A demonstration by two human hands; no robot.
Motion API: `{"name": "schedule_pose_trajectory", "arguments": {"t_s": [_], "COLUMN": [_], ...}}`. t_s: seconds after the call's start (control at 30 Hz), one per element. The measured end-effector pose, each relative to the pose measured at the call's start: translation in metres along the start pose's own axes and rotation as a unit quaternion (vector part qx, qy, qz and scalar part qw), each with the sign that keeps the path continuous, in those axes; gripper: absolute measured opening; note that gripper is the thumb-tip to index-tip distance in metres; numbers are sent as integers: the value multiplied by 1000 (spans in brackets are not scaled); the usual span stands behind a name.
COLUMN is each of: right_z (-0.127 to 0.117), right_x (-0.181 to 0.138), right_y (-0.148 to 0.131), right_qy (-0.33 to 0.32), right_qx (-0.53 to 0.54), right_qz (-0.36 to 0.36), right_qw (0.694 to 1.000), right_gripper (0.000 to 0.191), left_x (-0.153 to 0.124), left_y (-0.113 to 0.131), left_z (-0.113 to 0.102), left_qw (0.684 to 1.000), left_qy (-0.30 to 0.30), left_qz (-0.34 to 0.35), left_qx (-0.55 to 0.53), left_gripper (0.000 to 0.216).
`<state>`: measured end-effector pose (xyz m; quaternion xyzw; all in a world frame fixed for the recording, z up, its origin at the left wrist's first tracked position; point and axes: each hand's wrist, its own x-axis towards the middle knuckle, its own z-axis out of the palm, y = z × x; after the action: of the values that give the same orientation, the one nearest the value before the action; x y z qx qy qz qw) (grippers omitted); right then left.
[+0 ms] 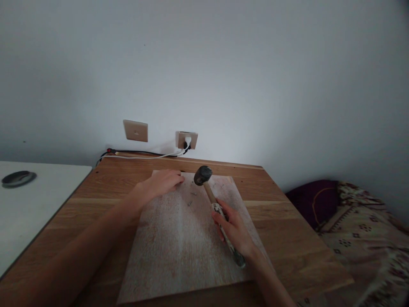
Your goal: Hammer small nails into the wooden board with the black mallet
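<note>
A pale wooden board [179, 247] lies flat on a wooden table [287, 238]. My right hand [233, 228] is closed round the handle of a hammer [211, 196], whose dark head [203, 175] hangs just above the board's far part. My left hand [164, 181] rests near the board's far left corner, fingers curled and pointing right; I cannot make out whether anything is pinched in them. Small nails [191, 198] lie on the board between the two hands.
A white tabletop [32, 200] with a dark round dish [17, 178] adjoins at the left. Two wall plates [136, 130] sit low on the wall, one with a white plug and cables [143, 154] along the table's back edge. Patterned bedding [361, 238] lies to the right.
</note>
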<state>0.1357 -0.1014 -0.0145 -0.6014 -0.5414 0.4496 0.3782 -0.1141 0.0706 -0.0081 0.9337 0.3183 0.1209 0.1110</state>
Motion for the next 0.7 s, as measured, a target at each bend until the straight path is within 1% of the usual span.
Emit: {"name": "schedule_pose_trajectory", "arguments": {"t_s": [0.07,0.13,0.3,0.4,0.5,0.57,0.7], "right_z": [0,0,-1,-1,0,0,2], "right_x": [0,-1,0,0,0,0,0], "right_y": [-2,-3,-1,0,1,1,1], "right_qy": [1,3,2,2,5,5,-2], "right_qx": [-1,-2,-8,-9,-9,-8,-8], "right_qz": [-1,2,1,3,2,-3,0], "right_qw": [1000,1000,1000,1000,1000,1000,1000], "right_gripper": [43,42,42,43,46,45,40], "left_x": [2,3,6,10,14,14,13], "left_y": [1,0,-6,-9,-8,-7,-4], "left_z": [4,8,10,13,22,29,38], "left_qw": [1000,999,999,991,970,961,952], "left_qy": [9,26,37,72,119,123,127], "left_qz": [16,21,9,-5,-43,-56,-61], "left_qx": [15,7,-33,-115,-208,-241,-271], "left_gripper": [20,20,21,21,21,17,14]}}
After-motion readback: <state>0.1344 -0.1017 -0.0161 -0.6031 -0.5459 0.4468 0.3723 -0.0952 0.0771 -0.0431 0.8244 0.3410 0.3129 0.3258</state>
